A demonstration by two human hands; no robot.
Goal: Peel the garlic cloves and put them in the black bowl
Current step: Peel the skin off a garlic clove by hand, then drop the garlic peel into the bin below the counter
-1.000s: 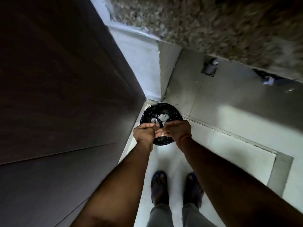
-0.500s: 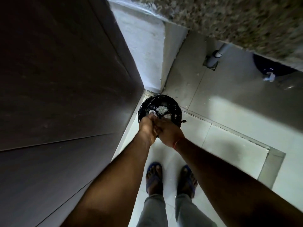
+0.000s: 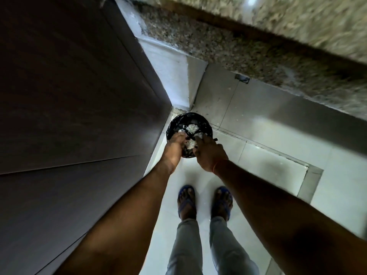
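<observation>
Granite counter above; dark cabinet left of lined bin.

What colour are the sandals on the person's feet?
Blue. The sandals show in the head view, on the pale tiled floor below both arms.

- A dark wood-grain panel is seen at the left.
- Pale glossy floor tiles are lit from above.
- A speckled granite counter edge is seen overhead.
</observation>
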